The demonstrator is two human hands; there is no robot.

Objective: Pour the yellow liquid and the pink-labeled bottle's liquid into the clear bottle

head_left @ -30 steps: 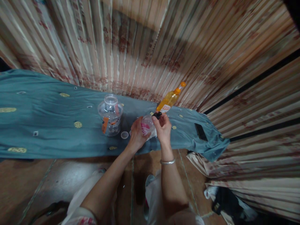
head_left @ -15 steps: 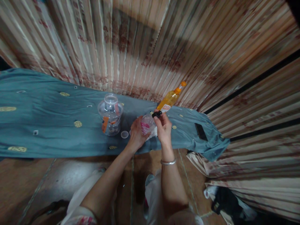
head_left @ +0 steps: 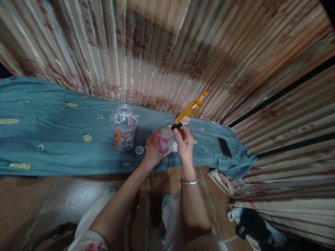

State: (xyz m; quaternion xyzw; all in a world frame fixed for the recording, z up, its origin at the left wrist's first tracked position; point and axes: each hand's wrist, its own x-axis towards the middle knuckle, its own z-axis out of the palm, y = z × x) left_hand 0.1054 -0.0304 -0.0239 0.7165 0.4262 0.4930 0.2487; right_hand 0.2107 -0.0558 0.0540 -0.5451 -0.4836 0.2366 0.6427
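Note:
My left hand [head_left: 154, 149] is wrapped round a small clear plastic bottle [head_left: 162, 141] with pink print on its side. In the fingertips of my right hand [head_left: 185, 143] is a small black cap-like piece [head_left: 177, 127], close by the top of the bottle. Whether the two touch I cannot tell. Beneath my hands lies something white and crumpled [head_left: 172, 149], partly covered. A little to the left, a clear round lid [head_left: 139, 150] rests on the cloth.
Clear plastic containers [head_left: 123, 134] stand stacked at the left on the green patterned tablecloth [head_left: 57, 136]. Behind my right hand stands a bottle of yellow liquid [head_left: 188, 111] with an orange top. A dark phone [head_left: 224, 147] lies at the right. Curtains [head_left: 157, 52] hang behind.
My right hand has shifted slightly right with the black piece, which now sits a bit farther from the bottle. The left hand keeps its hold almost unmoved.

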